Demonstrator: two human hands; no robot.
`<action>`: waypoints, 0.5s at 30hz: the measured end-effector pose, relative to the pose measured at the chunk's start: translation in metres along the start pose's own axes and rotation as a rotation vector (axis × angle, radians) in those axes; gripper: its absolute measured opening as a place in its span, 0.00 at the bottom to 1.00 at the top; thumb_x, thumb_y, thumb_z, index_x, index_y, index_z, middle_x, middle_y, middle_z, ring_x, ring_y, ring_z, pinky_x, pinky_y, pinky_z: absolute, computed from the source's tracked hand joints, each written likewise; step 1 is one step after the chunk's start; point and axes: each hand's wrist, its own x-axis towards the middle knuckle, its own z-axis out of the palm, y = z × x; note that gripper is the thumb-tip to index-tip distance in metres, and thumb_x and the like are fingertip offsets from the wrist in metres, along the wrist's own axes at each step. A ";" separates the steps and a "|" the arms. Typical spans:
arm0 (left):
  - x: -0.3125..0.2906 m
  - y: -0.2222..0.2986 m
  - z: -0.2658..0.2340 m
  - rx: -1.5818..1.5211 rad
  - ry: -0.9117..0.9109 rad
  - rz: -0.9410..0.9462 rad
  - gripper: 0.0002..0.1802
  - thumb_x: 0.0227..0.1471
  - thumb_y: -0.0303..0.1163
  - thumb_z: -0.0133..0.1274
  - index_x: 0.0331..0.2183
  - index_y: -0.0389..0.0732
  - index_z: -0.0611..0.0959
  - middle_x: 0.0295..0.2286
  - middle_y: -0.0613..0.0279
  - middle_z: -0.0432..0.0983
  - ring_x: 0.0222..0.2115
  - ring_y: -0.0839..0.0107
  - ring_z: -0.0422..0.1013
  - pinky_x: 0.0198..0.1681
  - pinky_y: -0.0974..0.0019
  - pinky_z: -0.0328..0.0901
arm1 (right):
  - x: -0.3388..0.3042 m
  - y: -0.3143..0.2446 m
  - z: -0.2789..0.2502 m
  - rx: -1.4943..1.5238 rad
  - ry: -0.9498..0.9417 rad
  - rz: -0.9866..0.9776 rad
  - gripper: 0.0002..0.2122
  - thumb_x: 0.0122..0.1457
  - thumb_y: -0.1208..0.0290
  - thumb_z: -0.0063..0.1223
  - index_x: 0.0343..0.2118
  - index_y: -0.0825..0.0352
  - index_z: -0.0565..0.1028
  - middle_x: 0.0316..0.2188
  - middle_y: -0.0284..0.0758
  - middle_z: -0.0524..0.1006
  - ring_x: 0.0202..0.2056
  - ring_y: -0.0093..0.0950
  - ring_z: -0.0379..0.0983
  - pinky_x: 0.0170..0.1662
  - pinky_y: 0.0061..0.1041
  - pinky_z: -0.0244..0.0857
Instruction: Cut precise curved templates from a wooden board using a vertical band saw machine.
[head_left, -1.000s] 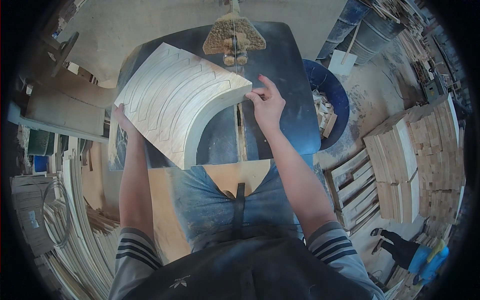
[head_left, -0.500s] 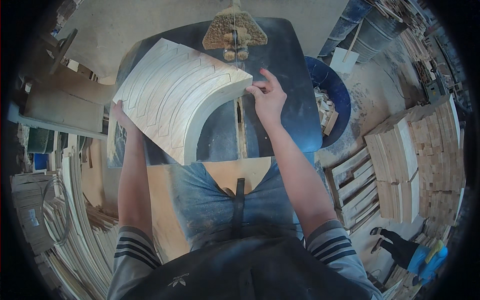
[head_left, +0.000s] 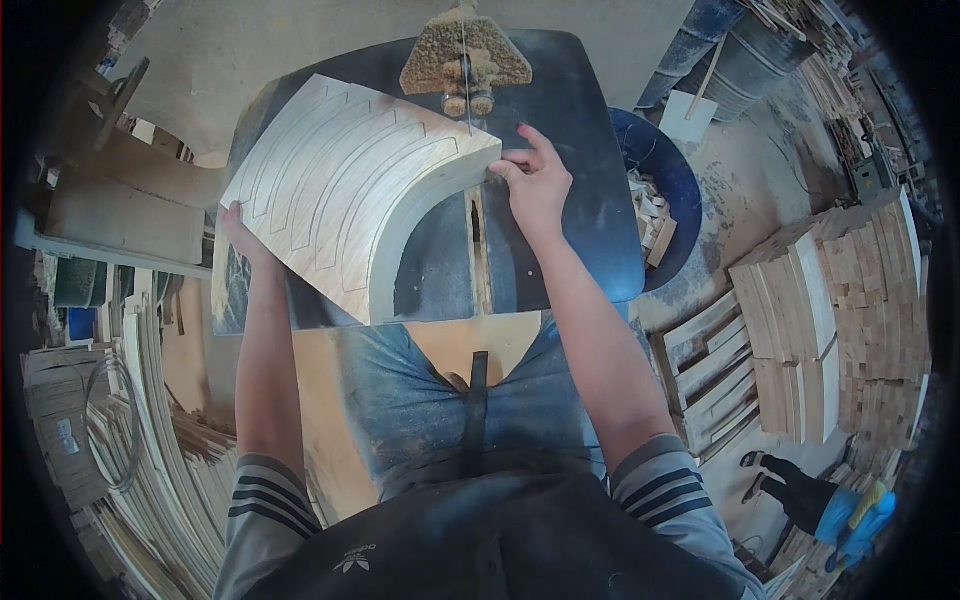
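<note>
The left hand clasps the outer edge of a thick curved wood block marked with pencilled outlines, steadying its weight flat on the dark saw surface. Right of that grip, the blade meets the block's corner. The right hand presses that corner with pinched fingertips, clear of the blade.

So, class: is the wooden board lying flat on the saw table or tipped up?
Flat: the wooden board rests on the dark saw table, both hands steadying its edges.
</note>
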 end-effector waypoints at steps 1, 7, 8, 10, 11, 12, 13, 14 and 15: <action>0.000 0.001 -0.001 0.057 -0.049 -0.013 0.30 0.55 0.45 0.35 0.54 0.36 0.67 0.49 0.49 0.67 0.50 0.54 0.67 0.53 0.55 0.63 | 0.001 0.000 0.000 0.005 -0.008 0.004 0.25 0.44 0.85 0.63 0.49 0.70 0.73 0.27 0.38 0.82 0.29 0.21 0.78 0.39 0.20 0.71; -0.003 0.001 0.000 -0.021 -0.024 -0.006 0.24 0.54 0.41 0.39 0.48 0.36 0.67 0.44 0.51 0.68 0.45 0.57 0.69 0.48 0.56 0.65 | 0.003 -0.002 0.002 -0.008 -0.017 0.007 0.25 0.44 0.84 0.63 0.49 0.71 0.72 0.27 0.38 0.82 0.29 0.20 0.77 0.39 0.20 0.71; -0.003 0.000 0.002 -0.038 -0.020 -0.007 0.22 0.54 0.40 0.39 0.47 0.36 0.67 0.43 0.51 0.68 0.43 0.57 0.70 0.47 0.56 0.66 | 0.004 0.000 0.001 0.011 -0.015 0.007 0.25 0.43 0.84 0.63 0.49 0.71 0.72 0.27 0.38 0.82 0.29 0.20 0.77 0.39 0.20 0.71; -0.003 -0.001 0.003 -0.071 -0.012 -0.005 0.20 0.54 0.38 0.41 0.45 0.36 0.68 0.40 0.52 0.68 0.41 0.58 0.71 0.45 0.56 0.67 | 0.005 0.000 0.001 0.023 -0.004 0.021 0.25 0.43 0.84 0.63 0.49 0.71 0.72 0.27 0.38 0.82 0.29 0.20 0.78 0.39 0.20 0.71; -0.003 0.000 0.002 -0.071 -0.013 -0.004 0.20 0.54 0.38 0.41 0.45 0.36 0.68 0.40 0.52 0.68 0.41 0.58 0.71 0.45 0.56 0.67 | 0.006 -0.001 0.002 0.035 0.004 0.034 0.25 0.43 0.84 0.63 0.49 0.71 0.72 0.27 0.38 0.82 0.29 0.20 0.78 0.39 0.20 0.71; -0.002 0.000 0.001 -0.057 -0.004 0.010 0.20 0.54 0.38 0.41 0.45 0.36 0.68 0.40 0.51 0.68 0.41 0.58 0.71 0.45 0.56 0.67 | 0.006 -0.002 0.002 0.036 0.005 0.034 0.25 0.43 0.84 0.63 0.49 0.71 0.72 0.27 0.38 0.82 0.29 0.20 0.78 0.39 0.20 0.71; -0.001 0.000 -0.001 -0.044 0.005 0.024 0.20 0.54 0.38 0.41 0.45 0.36 0.67 0.41 0.51 0.68 0.41 0.58 0.71 0.45 0.56 0.67 | 0.006 -0.003 0.003 0.035 0.000 0.034 0.25 0.43 0.84 0.63 0.49 0.71 0.72 0.27 0.38 0.82 0.29 0.20 0.78 0.39 0.20 0.71; 0.001 -0.001 -0.003 -0.030 0.015 0.038 0.20 0.54 0.38 0.41 0.45 0.36 0.67 0.41 0.51 0.68 0.42 0.58 0.71 0.45 0.56 0.67 | 0.006 -0.003 0.003 0.034 -0.005 0.034 0.25 0.43 0.84 0.63 0.49 0.71 0.72 0.27 0.38 0.82 0.29 0.20 0.78 0.39 0.20 0.71; 0.002 -0.001 -0.006 -0.017 0.024 0.053 0.20 0.54 0.39 0.41 0.45 0.36 0.67 0.41 0.51 0.68 0.42 0.58 0.71 0.45 0.56 0.66 | 0.006 -0.004 0.003 0.034 -0.005 0.033 0.25 0.43 0.84 0.63 0.49 0.71 0.72 0.27 0.38 0.82 0.29 0.20 0.78 0.39 0.20 0.71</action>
